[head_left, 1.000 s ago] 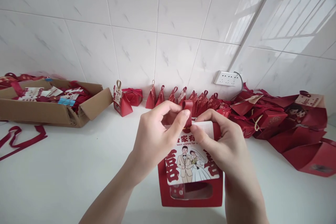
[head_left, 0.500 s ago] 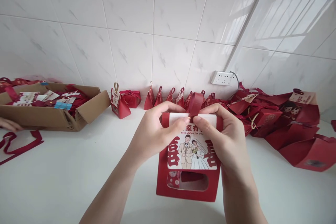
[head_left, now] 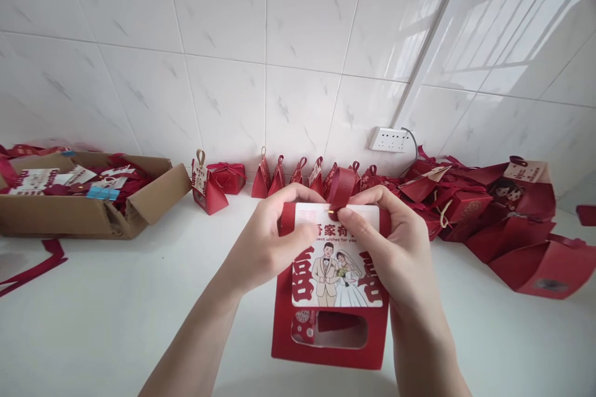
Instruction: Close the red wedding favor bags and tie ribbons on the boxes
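Hands [head_left: 270, 242] [head_left: 391, 248] pinch ribbon loop [head_left: 342, 186] atop red box [head_left: 326, 347].

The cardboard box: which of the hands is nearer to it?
Left. The left hand lies right of the cardboard box, apart from it; the right hand is farther right, on the far side of the red gift box that both hands hold.

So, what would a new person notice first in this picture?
In the centre, the left hand and right hand pinch the top of a red gift box bearing a bride-and-groom card. Small red boxes line the tiled wall behind, and an open cardboard box sits far left.
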### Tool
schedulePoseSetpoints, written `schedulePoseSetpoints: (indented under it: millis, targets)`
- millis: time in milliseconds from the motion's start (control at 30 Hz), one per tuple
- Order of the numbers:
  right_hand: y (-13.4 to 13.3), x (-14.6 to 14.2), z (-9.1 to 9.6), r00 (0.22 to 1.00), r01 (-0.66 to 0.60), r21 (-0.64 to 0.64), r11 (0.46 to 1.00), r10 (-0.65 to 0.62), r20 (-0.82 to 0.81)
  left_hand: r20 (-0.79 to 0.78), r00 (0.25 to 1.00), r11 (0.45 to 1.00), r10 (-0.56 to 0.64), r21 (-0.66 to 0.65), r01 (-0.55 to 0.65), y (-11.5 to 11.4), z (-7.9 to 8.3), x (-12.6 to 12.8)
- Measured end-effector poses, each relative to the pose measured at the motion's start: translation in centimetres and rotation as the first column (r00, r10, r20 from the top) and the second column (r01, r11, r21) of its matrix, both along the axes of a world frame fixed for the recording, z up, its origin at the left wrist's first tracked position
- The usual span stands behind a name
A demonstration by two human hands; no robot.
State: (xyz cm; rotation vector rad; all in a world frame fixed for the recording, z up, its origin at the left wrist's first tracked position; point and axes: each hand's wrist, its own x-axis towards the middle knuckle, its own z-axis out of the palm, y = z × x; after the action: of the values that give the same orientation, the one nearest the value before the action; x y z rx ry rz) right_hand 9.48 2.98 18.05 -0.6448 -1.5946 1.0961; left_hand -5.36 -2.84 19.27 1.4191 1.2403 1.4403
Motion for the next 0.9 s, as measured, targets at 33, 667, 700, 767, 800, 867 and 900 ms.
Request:
schedulePoseSetpoints:
  millis: [33, 667, 700, 767, 800, 867, 900]
  targets:
    - [0.0, 0.0, 0.0, 1.000, 0.002, 0.009, 1.000, -0.002, 0.002, -0.005, 1.000, 1.000, 0.029, 0.000, -0.029, 0.0, 0.0, 0.1]
    - [-0.4, 0.4, -0.1, 0.996, 0.055, 0.109, 0.993, -0.061, 0.059, -0.081, 0.987, 0.989, 0.136, -0.052, -0.140, -0.2, -0.1, 0.8]
    - [-0.5, 0.4, -0.1, 0.996, 0.059, 0.119, 0.991, -0.067, 0.062, -0.077, 0.988, 0.990, 0.131, -0.050, -0.135, -0.2, -0.1, 0.8]
    - [-0.6, 0.4, 0.0, 0.996, 0.056, 0.128, 0.990, -0.065, 0.068, -0.071, 0.991, 0.993, 0.111, -0.042, -0.114, -0.3, 0.0, 0.7]
    - [-0.6, 0.4, 0.1, 0.996, 0.053, 0.130, 0.990, -0.062, 0.071, -0.069, 0.992, 0.993, 0.105, -0.039, -0.108, -0.3, 0.0, 0.7]
    - [-0.7, 0.4, 0.2, 0.995, 0.057, 0.135, 0.989, -0.068, 0.075, -0.063, 0.992, 0.993, 0.110, -0.035, -0.113, -0.3, 0.1, 0.8]
    - [-0.7, 0.4, 0.2, 0.994, 0.062, 0.139, 0.988, -0.073, 0.077, -0.062, 0.991, 0.992, 0.116, -0.036, -0.119, -0.3, 0.2, 0.8]
